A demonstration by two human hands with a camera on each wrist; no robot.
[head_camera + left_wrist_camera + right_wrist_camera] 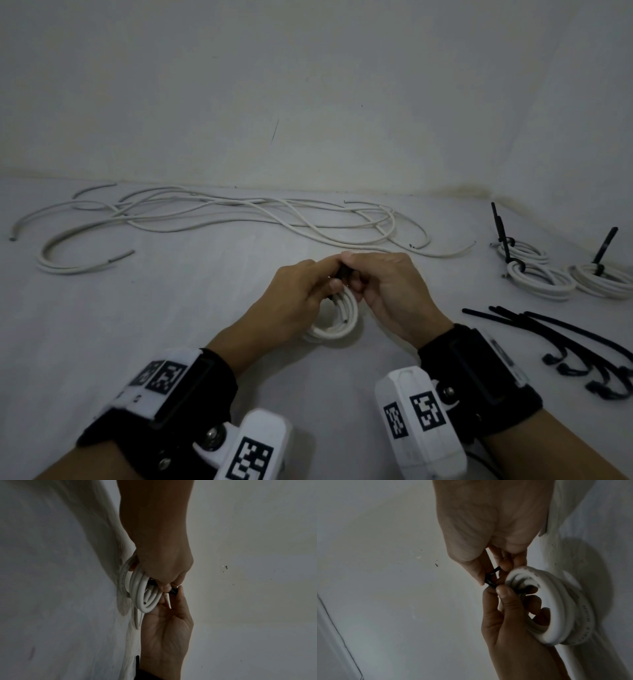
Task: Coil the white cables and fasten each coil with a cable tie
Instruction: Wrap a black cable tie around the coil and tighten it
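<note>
At the centre of the desk (102, 342) a coil of white cable (337, 322) is held on edge between the two hands, its lower rim resting on the surface. The left hand (301, 287) is closed on the coil, with its fingers curled through the ring and its thumb pressed on a black cable tie (491, 578) at the top. The right hand (387, 287) is closed in a pinch on the same tie, which is gripped between thumb and fingertips just above the coil.

Loose white cables (219, 216) are spread in a tangle at 11 to 12 o'clock, along the wall (308, 85). Three finished coils (561, 277) are seen at 2 o'clock, each bound with a black tie whose tail stands up. A bundle of spare black ties (561, 346) is laid at 3 o'clock, well apart from the right hand. Black bands with white marker blocks (421, 421) are worn on both wrists.
</note>
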